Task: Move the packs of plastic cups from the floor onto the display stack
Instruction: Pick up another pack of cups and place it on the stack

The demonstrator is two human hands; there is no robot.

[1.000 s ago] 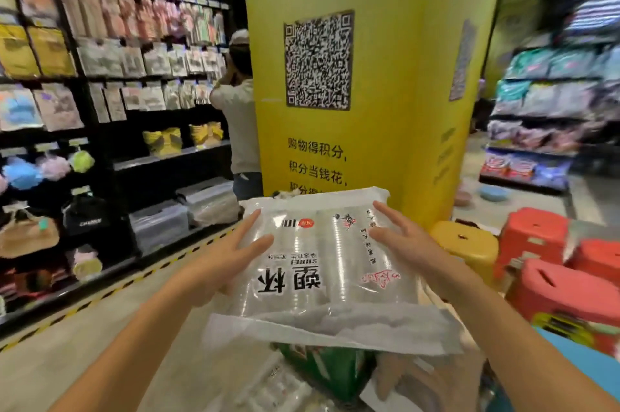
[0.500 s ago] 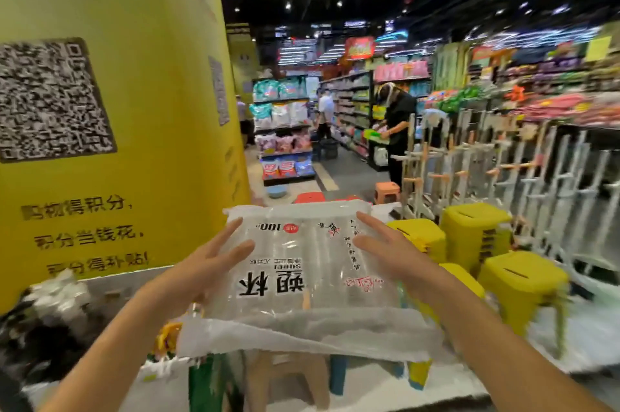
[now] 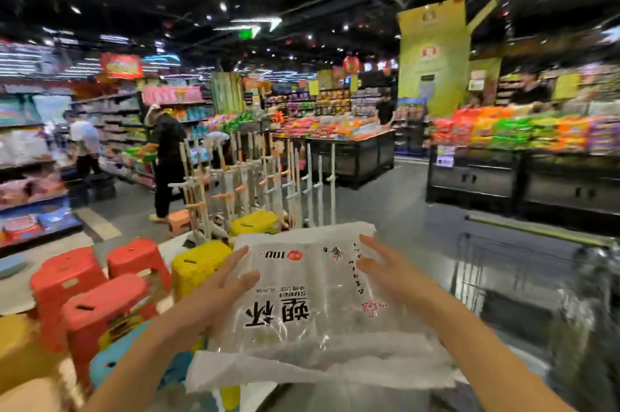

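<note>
Pack of plastic cups [image 3: 312,294]: a clear, flat bag with black characters and a red mark printed on it, held up in the air in front of the person, broad face up, its loose near end hanging toward them.
Left hand [image 3: 218,290]: laid against the pack's left edge, fingers straight and spread, thumb resting on the top face.
Right hand [image 3: 389,274]: pressed to the pack's right side, fingers straight and pointing away.
Grip: neither hand curls round the pack; the two flat hands squeeze it between them.
Red stools [image 3: 84,280]: plastic, clustered low on the left, just beside the left forearm.
Yellow stool [image 3: 198,264]: next to the red ones, touching the pack's left edge in the view.
Blue stool [image 3: 110,358]: partly hidden under the left arm.
Racks [image 3: 255,173]: pale upright frames with orange pegs, standing beyond the stools.
Person in black [image 3: 167,156]: left of the racks, bent toward the shelves [image 3: 110,116].
Display tables [image 3: 523,133]: dark counters heaped with bright packets, far across the shiny floor.
Yellow pillar [image 3: 432,55]: rising behind the tables.
</note>
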